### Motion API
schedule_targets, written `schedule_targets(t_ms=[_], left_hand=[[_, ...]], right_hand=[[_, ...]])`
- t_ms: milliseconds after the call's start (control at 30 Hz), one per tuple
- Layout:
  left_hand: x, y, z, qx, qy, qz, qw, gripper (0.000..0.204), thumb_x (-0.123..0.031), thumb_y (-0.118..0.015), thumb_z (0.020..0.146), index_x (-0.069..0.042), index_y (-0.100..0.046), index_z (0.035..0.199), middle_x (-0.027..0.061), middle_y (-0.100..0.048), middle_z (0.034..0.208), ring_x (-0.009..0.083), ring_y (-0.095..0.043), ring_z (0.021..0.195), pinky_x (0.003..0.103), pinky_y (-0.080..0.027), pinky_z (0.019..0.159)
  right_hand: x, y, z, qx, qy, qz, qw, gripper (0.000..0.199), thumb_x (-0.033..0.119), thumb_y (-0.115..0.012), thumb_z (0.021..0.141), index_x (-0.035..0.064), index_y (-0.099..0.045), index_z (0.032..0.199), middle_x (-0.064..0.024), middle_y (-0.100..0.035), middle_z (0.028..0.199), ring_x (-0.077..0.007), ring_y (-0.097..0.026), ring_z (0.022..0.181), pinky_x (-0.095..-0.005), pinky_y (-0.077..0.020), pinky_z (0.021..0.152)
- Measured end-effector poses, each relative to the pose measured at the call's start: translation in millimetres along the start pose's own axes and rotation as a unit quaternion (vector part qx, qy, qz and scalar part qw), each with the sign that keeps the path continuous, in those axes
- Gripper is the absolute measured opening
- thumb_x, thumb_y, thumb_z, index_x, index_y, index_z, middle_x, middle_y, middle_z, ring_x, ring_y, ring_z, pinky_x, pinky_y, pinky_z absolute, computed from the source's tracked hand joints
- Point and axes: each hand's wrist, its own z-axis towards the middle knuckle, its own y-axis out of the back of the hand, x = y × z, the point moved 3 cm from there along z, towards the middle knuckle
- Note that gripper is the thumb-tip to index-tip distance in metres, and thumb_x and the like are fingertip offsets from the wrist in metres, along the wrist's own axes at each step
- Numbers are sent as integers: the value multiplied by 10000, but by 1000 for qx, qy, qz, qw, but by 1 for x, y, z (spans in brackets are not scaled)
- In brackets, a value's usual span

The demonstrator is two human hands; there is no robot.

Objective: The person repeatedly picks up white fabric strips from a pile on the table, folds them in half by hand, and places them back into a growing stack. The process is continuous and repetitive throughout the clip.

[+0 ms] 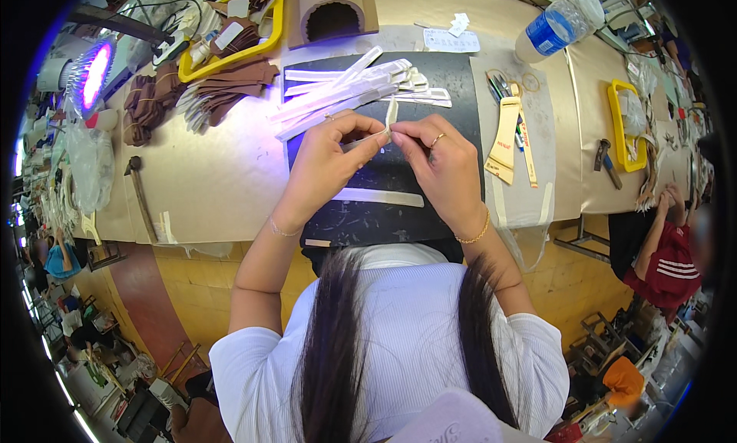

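Over a black work mat [338, 220], my left hand [334, 155] and my right hand [444, 159] meet with their fingertips pinched on one narrow off-white strip [392, 111]. One end of it sticks up past the fingers; part of the rest is hidden behind my left hand. Just beyond lies a loose pile of similar white strips [338, 97], fanned toward the right. A single white strip [380, 197] rests flat on the mat, nearer to me than my hands.
At left are brown strip bundles [146, 101], a yellow tray [230, 67], a hammer [140, 197] and a lit lamp [94, 74]. Rightward lie pens, a cream template [503, 143], a water bottle [541, 38], another hammer [608, 165]. A co-worker in red [664, 262] sits far right.
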Motion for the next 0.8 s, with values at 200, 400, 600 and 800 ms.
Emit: schedule_targets(t_ms=[200,400,600,800], left_hand=[[-19,-4,-7,-20,-46,79,996,141,-95,-723,888,5,-710,986,79,-648,863,160,-639,756,301,-506,663],[-22,-11,-10,-69,-181,184,964,115,-70,-724,855,-7,-702,949,114,-638,863,263,-646,765,349,-509,656],[-22,-13,-14,-76,-181,190,962,113,-71,-729,849,-10,-701,940,117,-638,860,281,-641,760,363,-508,667],[-25,-13,-14,-67,-160,174,969,119,-67,-725,855,1,-699,949,121,-636,851,275,-645,747,350,-508,653]], right_hand=[[4,5,-4,7,19,-18,1000,94,36,-720,873,5,-711,962,-107,-622,811,-263,-634,666,-343,-510,606],[3,6,-4,5,17,-7,1000,100,32,-719,872,3,-706,967,-110,-622,811,-270,-637,670,-348,-511,606],[4,6,-5,6,26,-29,999,100,23,-721,864,3,-696,959,-112,-624,827,-278,-645,684,-351,-519,615],[4,6,-5,2,52,-39,998,103,16,-717,860,-1,-687,958,-113,-619,840,-291,-652,701,-361,-526,625]])
